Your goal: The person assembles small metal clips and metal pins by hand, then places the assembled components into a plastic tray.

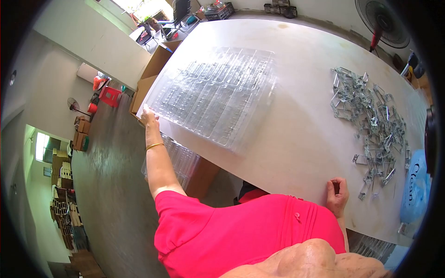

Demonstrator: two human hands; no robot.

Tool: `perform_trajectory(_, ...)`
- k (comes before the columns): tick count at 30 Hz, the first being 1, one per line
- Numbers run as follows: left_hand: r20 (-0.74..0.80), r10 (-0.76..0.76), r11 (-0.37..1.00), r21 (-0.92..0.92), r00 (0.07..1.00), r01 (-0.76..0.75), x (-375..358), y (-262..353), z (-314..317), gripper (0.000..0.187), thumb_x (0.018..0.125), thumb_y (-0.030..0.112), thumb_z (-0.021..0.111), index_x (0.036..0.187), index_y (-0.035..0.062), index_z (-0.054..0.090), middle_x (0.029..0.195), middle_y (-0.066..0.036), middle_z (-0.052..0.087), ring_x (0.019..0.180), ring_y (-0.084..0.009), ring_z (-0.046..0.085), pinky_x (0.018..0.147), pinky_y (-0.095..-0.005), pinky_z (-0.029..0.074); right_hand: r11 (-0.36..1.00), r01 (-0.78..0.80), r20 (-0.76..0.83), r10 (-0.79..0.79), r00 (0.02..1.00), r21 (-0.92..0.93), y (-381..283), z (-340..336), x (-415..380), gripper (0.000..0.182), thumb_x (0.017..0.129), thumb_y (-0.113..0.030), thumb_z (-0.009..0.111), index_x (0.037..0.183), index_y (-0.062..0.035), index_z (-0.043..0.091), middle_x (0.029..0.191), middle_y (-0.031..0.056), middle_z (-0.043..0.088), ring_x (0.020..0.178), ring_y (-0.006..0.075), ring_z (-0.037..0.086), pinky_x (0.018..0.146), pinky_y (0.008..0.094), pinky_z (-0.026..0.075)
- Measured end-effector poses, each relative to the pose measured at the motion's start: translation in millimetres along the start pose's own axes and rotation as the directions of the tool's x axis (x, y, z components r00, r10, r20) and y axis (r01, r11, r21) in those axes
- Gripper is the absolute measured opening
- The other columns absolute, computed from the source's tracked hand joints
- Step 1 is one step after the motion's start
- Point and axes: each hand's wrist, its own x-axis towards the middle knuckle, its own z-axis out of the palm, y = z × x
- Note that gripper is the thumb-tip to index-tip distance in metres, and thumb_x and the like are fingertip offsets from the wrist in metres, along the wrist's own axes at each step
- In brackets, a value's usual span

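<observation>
Clear plastic trays (208, 97), seemingly stacked, lie on the left part of the white table (296, 125). At their near left corner is my left hand (149, 116), its fingers closed on the tray edge. My right hand (337, 195) rests at the table's near edge with its fingers curled in; whether anything is inside them is hidden. To the right of that hand, a heap of small metal brackets (371, 120) spreads over the table.
A blue plastic bottle (414, 185) is at the right edge. Beyond the far right corner stands a fan (382, 23). Cardboard boxes (150, 76) adjoin the table's left side, and more clear trays (176, 160) sit below its near left edge.
</observation>
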Motion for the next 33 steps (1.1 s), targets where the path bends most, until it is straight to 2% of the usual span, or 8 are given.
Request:
perform_trajectory(12, -0.003, -0.016, 1.000, -0.026, 1.000, 0.016, -17, 5, -8, 0.056, 0.097, 0.055, 0.047, 0.119, 0.0050, 0.059, 0.108, -0.009, 0.060, 0.097, -0.0246, 0.059, 0.076, -0.0482, 0.046, 0.998, 0.066, 0.016, -0.066, 0.998, -0.009, 3, 1, 2, 0.009, 0.097, -0.006, 0.068, 0.098, -0.0045, 0.058, 0.084, 0.0015, 0.058, 0.074, 0.0110, 0.052, 0.068, 0.0261, 0.044)
perform_trajectory(16, -0.065, 0.083, 0.997, 0.001, 0.994, -0.083, -38, -3, -26, 0.052, 0.100, 0.051, 0.046, 0.115, 0.0036, 0.059, 0.101, -0.006, 0.062, 0.090, -0.0193, 0.060, 0.073, -0.0397, 0.049, 0.996, 0.007, 0.019, -0.009, 1.000, 0.093, 14, 1, 0, 0.009, 0.100, -0.010, 0.065, 0.100, -0.0051, 0.058, 0.087, -0.0018, 0.057, 0.077, 0.0089, 0.051, 0.071, 0.0242, 0.044)
perform_trajectory(17, -0.076, 0.117, 0.993, -0.012, 0.990, -0.118, -47, -7, -30, 0.045, 0.102, 0.045, 0.048, 0.115, 0.0033, 0.059, 0.097, -0.005, 0.063, 0.087, -0.0161, 0.061, 0.071, -0.0339, 0.049, 0.996, 0.012, 0.034, -0.016, 0.999, 0.094, 13, 2, 0, 0.009, 0.100, -0.010, 0.065, 0.100, -0.0051, 0.058, 0.087, -0.0018, 0.057, 0.077, 0.0089, 0.051, 0.071, 0.0242, 0.044)
perform_trajectory(20, -0.115, 0.310, 0.951, 0.052, 0.944, -0.306, -59, -43, -37, 0.035, 0.103, 0.032, 0.050, 0.105, -0.0009, 0.061, 0.093, -0.010, 0.066, 0.084, -0.0224, 0.063, 0.075, -0.0387, 0.052, 0.996, -0.018, 0.044, 0.015, 0.999, 0.087, 10, 1, 1, 0.010, 0.102, -0.013, 0.065, 0.100, -0.0053, 0.059, 0.087, -0.0019, 0.057, 0.078, 0.0083, 0.050, 0.073, 0.0232, 0.043)
perform_trajectory(22, -0.106, 0.471, 0.852, 0.312, 0.876, -0.421, -86, -60, -39, 0.030, 0.101, 0.023, 0.055, 0.111, -0.0044, 0.062, 0.102, -0.018, 0.069, 0.094, -0.0296, 0.067, 0.086, -0.0392, 0.053, 0.995, 0.004, 0.022, -0.007, 1.000, 0.099, 14, 2, 1, 0.011, 0.103, -0.015, 0.064, 0.101, -0.0057, 0.059, 0.088, -0.0019, 0.057, 0.079, 0.0075, 0.050, 0.072, 0.0224, 0.043)
perform_trajectory(25, -0.041, 0.467, 0.855, 0.277, 0.883, -0.439, -148, -65, -31, 0.022, 0.094, 0.008, 0.061, 0.113, -0.0051, 0.062, 0.109, -0.023, 0.068, 0.103, -0.0337, 0.067, 0.094, -0.0428, 0.051, 0.992, -0.037, 0.062, 0.030, 0.998, 0.121, 21, -2, 1, 0.010, 0.104, -0.016, 0.063, 0.103, -0.0061, 0.059, 0.089, -0.0024, 0.057, 0.079, 0.0073, 0.050, 0.072, 0.0221, 0.042)
perform_trajectory(29, 0.027, 0.486, 0.827, 0.307, 0.874, -0.470, -184, -101, -21, 0.025, 0.092, 0.004, 0.059, 0.115, -0.0055, 0.061, 0.112, -0.024, 0.066, 0.108, -0.0357, 0.064, 0.098, -0.0437, 0.049, 0.995, -0.023, 0.070, 0.016, 0.997, 0.094, 27, -3, 1, 0.009, 0.104, -0.015, 0.062, 0.104, -0.0064, 0.059, 0.090, -0.0032, 0.057, 0.079, 0.0075, 0.050, 0.072, 0.0219, 0.042)
perform_trajectory(33, 0.085, 0.629, 0.696, 0.381, 0.773, -0.609, -217, -106, -7, 0.029, 0.088, 0.001, 0.058, 0.117, -0.0048, 0.058, 0.115, -0.023, 0.062, 0.113, -0.0390, 0.059, 0.101, -0.0456, 0.046, 0.986, 0.052, -0.086, -0.038, 0.996, 0.159, 39, 0, 2, 0.007, 0.104, -0.013, 0.062, 0.105, -0.0063, 0.060, 0.093, -0.0031, 0.055, 0.080, 0.0073, 0.048, 0.071, 0.0220, 0.041)
